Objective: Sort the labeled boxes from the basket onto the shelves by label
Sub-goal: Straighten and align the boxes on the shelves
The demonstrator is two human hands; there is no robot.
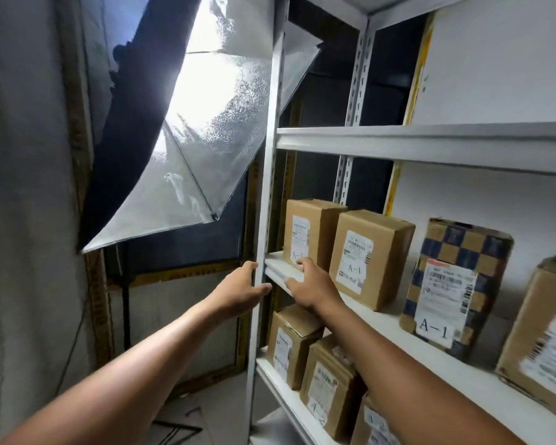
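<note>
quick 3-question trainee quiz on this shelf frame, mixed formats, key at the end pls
1. True or false: the left hand holds a box.
2. Which label shows on the checkered box? A) A-1 B) C-3 C) D-4
3. Fill in: the right hand is at the front of the ___ box on the middle shelf.

Key:
1. False: it holds nothing and is at the shelf's front post.
2. A.
3. Leftmost; its label also reads A-1, as does that of the second box.
</note>
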